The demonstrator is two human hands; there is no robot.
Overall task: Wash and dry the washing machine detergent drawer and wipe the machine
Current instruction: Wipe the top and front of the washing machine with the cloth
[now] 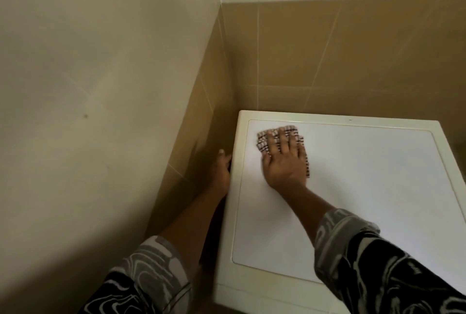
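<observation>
While right hand [283, 165] presses flat on checked cloth [282, 147], fingers [278, 141] spread apart, palm down, cloth pinned against white top of washing machine [365, 187] near its far left corner. Cloth folded, peeking out beyond fingertips and along hand's right side. Left hand [222, 170] grips machine's left edge, fingers curled over side, thumb up; gap between machine and tan tiled wall [327, 56] dark. Both sleeves [378, 268] patterned black and grey, pushed up forearms. Detergent drawer not in view.
</observation>
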